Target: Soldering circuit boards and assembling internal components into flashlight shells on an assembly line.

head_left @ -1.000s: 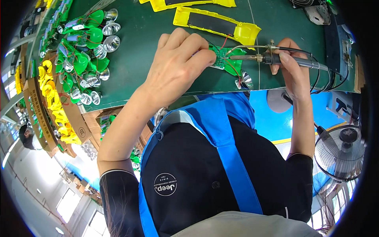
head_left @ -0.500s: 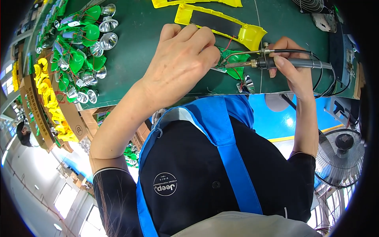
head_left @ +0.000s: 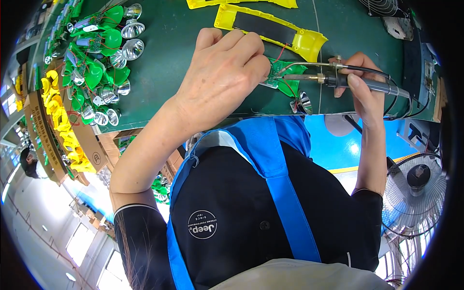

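Soldering iron (head_left: 348, 79) in the right hand (head_left: 365, 89), its fingers closed around the dark handle, pointed its metal tip leftward at a small green circuit board (head_left: 285, 77) on the green work mat (head_left: 193, 43). The left hand (head_left: 224, 72) lay over the left part of the board with fingers curled together, pinning it down; whether the fingertips pinched anything could not be told, since they were hidden under the hand. Thin red wires (head_left: 285, 48) ran from the board toward a yellow housing (head_left: 307, 41) with a dark panel just beyond it. A silver reflector cup (head_left: 303, 102) sat just beside the board, at the mat's near edge. Well to the left, green housings (head_left: 104, 29) and more reflector cups (head_left: 131, 48) lay in a heap on the mat, with yellow parts (head_left: 60, 121) stacked in a cardboard box beyond them. A standing fan (head_left: 418, 191) stood at the right.
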Tool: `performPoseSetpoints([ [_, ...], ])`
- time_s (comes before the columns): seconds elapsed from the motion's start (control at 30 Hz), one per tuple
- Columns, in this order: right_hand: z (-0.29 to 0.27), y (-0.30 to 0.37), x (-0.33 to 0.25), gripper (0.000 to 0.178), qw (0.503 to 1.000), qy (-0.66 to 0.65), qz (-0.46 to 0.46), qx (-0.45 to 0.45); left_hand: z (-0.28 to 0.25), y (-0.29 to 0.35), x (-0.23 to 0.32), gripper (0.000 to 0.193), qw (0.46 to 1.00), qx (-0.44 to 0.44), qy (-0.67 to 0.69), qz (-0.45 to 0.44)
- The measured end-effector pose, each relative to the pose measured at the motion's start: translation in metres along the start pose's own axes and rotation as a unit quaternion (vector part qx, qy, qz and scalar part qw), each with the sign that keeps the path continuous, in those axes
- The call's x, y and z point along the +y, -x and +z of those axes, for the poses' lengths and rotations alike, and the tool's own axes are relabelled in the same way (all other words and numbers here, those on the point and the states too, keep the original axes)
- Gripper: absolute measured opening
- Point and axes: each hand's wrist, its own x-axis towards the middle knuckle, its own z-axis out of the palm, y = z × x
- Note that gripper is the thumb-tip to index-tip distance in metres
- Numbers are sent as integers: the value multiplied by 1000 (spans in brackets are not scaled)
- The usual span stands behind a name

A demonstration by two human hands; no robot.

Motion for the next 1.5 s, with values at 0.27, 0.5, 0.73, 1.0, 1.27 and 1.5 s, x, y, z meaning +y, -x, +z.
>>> performPoseSetpoints([
  [0.27, -2, 3, 2, 32, 997, -61, -5, 37, -3, -3, 2, 15, 1000, -14, 0, -10],
  [0.5, 2, -10, -4, 36, 960, -53, -227, 152, -14, -34, -32, 18, 979, 68, 193, -18],
  [0.73, 25, -55, -7, 35, 941, 47, -302, 141, -9, -46, -37, 22, 997, -25, -56, 51],
  [1.0, 41, -104, 10, 33, 940, 74, -315, 106, -6, -19, -38, 29, 992, 70, -63, 84],
  [1.27, 30, -74, 28, 36, 944, 83, -267, 178, -10, 0, -39, 39, 986, 126, -23, 103],
  [1.5, 20, -36, 45, 38, 917, 113, -293, 245, 2, 13, -41, 46, 929, 225, -207, 207],
])
